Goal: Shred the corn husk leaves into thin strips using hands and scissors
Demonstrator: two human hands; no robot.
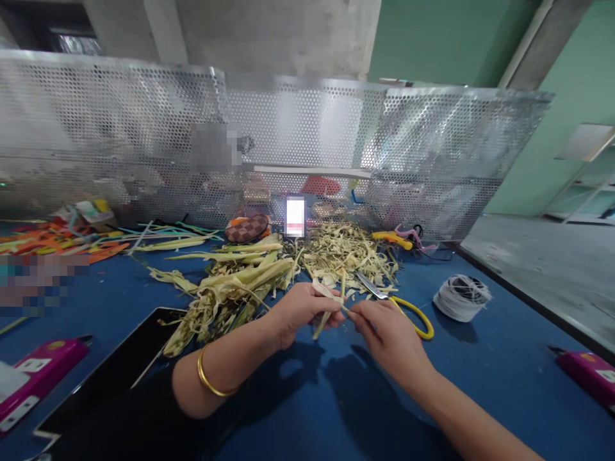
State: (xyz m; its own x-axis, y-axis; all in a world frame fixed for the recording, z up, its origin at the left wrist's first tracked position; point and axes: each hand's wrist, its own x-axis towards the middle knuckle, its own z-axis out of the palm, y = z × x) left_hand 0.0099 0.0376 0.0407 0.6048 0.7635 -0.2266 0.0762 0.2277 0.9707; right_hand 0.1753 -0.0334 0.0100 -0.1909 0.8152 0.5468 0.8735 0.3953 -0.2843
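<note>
Strips of pale dried husk, seemingly corn husk point(325, 291), cross between my two hands above the blue table. My left hand point(305, 309), with a gold bangle on its wrist, is closed on these strips, fingers bent around them. The fingertips of my right hand point(388, 331) pinch the end of a husk strip, close to the left fingers. Just behind the right hand lie scissors point(420, 324) with yellow handles, blades pointing to the back left. A heap of shredded husk point(350, 251) sits beyond both hands; longer husk leaves point(225, 291) are piled to the left.
A roll of white string point(462, 298) stands at right. Magenta power strips point(43, 371) lie at left and far right, near a black tray-like panel point(113, 365). Behind are a lit phone point(295, 216), a checkered pouch point(247, 229), yellow-handled tool point(393, 239) and perforated metal screen point(298, 128).
</note>
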